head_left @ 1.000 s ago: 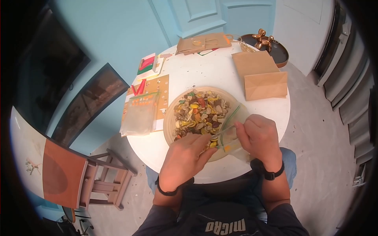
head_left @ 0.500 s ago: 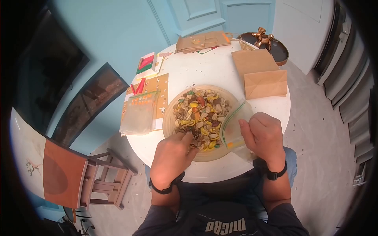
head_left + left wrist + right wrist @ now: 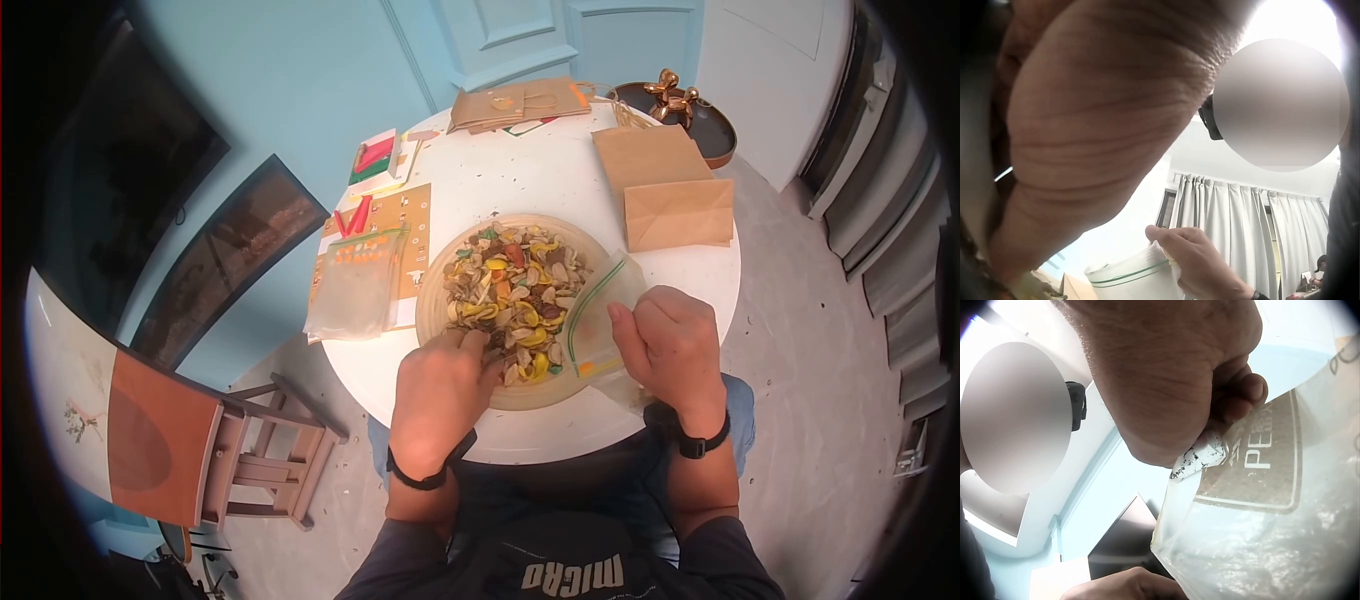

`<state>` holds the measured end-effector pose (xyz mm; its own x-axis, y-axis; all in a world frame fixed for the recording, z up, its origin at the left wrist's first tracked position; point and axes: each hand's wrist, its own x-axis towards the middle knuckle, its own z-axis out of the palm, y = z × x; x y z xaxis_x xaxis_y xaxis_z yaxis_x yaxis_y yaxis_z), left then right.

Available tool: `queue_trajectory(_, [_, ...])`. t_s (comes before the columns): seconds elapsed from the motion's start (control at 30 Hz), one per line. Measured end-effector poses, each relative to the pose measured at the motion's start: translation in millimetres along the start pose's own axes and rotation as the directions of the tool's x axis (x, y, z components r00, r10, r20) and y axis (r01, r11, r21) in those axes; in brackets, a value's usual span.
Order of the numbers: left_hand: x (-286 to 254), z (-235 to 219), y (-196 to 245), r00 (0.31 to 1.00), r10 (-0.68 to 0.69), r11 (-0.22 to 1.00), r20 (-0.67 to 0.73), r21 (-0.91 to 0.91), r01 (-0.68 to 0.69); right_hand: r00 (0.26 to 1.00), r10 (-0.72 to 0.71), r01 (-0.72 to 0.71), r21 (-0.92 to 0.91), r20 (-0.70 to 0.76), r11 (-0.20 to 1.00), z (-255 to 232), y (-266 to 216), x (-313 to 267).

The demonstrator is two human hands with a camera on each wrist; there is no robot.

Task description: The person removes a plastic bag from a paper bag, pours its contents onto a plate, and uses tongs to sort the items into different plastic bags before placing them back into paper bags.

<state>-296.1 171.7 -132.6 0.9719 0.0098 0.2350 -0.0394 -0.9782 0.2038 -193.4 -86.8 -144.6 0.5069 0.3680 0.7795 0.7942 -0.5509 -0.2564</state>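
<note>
A round woven tray point(image 3: 432, 318) on the table bears a heap of mixed dried pieces point(image 3: 520, 290), brown, yellow, orange and green. My left hand point(image 3: 437, 395) reaches into the heap's near left side, palm down with bent fingers; the fingertips are hidden, so what they hold cannot be told. At the tray's right edge, my right hand point(image 3: 675, 350) grips a clear zip bag point(image 3: 600, 325) by its side, fingers curled round the plastic. The bag's green-lined mouth gapes toward the heap. In the right wrist view, the bag point(image 3: 1241, 544) shows a printed brown label point(image 3: 1260, 462).
Left of the tray lies another zip bag point(image 3: 352, 290) on a patterned sheet point(image 3: 415, 215), beside red pieces point(image 3: 353, 217). Brown paper bags point(image 3: 680, 214) lie at the right, more point(image 3: 520, 103) at the back. A chair point(image 3: 270, 455) stands left of the table.
My left hand has let go of the bag's mouth and moved left and down into the heap. My right hand still grips the bag, which has shifted slightly.
</note>
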Motion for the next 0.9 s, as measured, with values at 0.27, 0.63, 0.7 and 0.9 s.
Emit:
queue_trajectory(0.27, [2.0,0.0,-0.8,1.0,0.011,1.0,-0.017,0.021,-0.01,1.0,0.001,-0.001,0.001,0.003,1.0,-1.1,-0.1,0.0])
queue_trajectory(0.63, [0.3,-3.4,-3.4,0.999,0.006,0.999,-0.054,0.049,-0.004,1.0,0.0,0.0,0.016,-0.007,1.0,-1.0,1.1,-0.9])
queue_trajectory(0.7, [-1.3,-6.7,-4.3,0.997,0.005,1.0,-0.075,0.028,-0.003,1.0,0.001,-0.001,0.025,-0.005,1.0,0.3,1.4,-1.6])
queue_trajectory(0.9, [-5.4,-18.4,-3.6,0.99,0.001,0.999,-0.143,-0.05,-0.009,1.0,0.007,-0.008,0.03,0.025,1.0,7.0,-1.7,-3.0])
